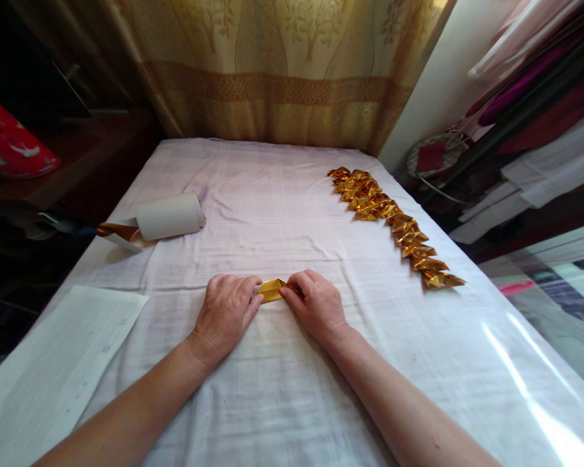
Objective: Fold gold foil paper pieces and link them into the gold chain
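A narrow folded strip of gold foil paper (pixel 273 290) lies across the middle of the cloth-covered table. My left hand (pixel 231 301) pinches its left end between thumb and fingers, where a bit of pale underside shows. At the other end, my right hand (pixel 316 301) is closed on the strip, thumb and fingertips together at its tip. The strip's two ends are hidden under my fingers. Off to the right, several folded gold foil pieces (pixel 370 194) sit close together in a long slanting row.
A white roll (pixel 170 216) with gold-and-white paper by its end lies at left on the white cloth (pixel 272 188). Nearer, a pale paper sheet (pixel 68 370) rests by my left forearm. A red patterned container (pixel 12 143) stands far left. A gold curtain (pixel 272 84) hangs behind.
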A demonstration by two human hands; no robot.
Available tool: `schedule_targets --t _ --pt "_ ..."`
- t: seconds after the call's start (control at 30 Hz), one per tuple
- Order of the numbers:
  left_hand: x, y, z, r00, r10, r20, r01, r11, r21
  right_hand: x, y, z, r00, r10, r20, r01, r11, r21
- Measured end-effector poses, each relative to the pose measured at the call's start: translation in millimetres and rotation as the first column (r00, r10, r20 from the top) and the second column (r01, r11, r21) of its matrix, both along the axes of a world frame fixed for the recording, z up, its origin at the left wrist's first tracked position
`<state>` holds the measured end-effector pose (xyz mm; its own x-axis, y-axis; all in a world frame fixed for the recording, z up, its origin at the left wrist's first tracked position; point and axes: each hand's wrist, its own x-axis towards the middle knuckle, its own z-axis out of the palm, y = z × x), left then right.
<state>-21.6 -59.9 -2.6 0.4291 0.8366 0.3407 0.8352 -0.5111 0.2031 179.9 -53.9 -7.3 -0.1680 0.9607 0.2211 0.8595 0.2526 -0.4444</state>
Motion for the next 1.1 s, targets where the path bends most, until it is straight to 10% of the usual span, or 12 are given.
schedule_targets --t 1.1 --pt "0.5 0.8 1.3 0.999 -0.046 0.016 0.046 0.999 -0.020 3.5 -9.1 0.0 0.902 0.277 0.332 -0.288 0.958 -0.017"
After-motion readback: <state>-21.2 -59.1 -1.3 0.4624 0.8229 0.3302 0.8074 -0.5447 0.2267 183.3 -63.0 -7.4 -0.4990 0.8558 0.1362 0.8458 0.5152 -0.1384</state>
